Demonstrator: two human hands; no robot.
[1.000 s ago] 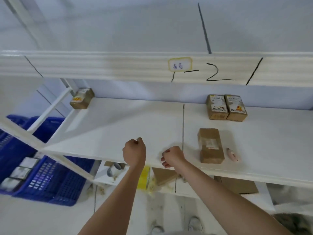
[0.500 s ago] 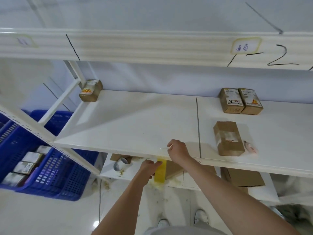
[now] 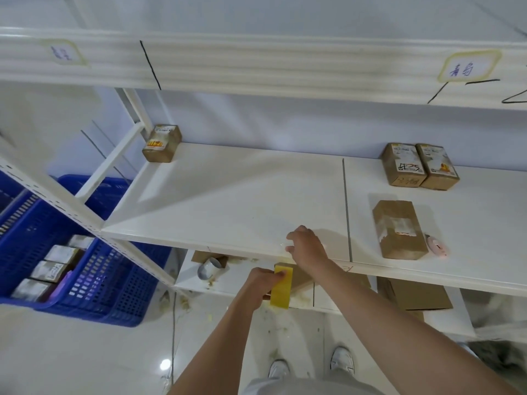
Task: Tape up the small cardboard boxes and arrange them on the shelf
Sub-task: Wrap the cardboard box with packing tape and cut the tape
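A yellow tape strip [image 3: 281, 286] is pinched by the left hand [image 3: 258, 283] below the shelf [image 3: 242, 201] edge, the right hand [image 3: 306, 246] fingers curled there on its clear end, apparently; tension should be kept, the untaped cardboard box [image 3: 397, 229] lying rightward.

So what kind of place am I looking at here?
Most likely a parcel sorting or stockroom area: a white metal shelf with handwritten labels, small labelled cardboard boxes on it, and a blue crate holding more.

Matt brown cardboard boxes [image 3: 398, 228]; smooth white shelf [image 3: 228, 201] (faintly glossy); perforated plastic crate [image 3: 94, 283].
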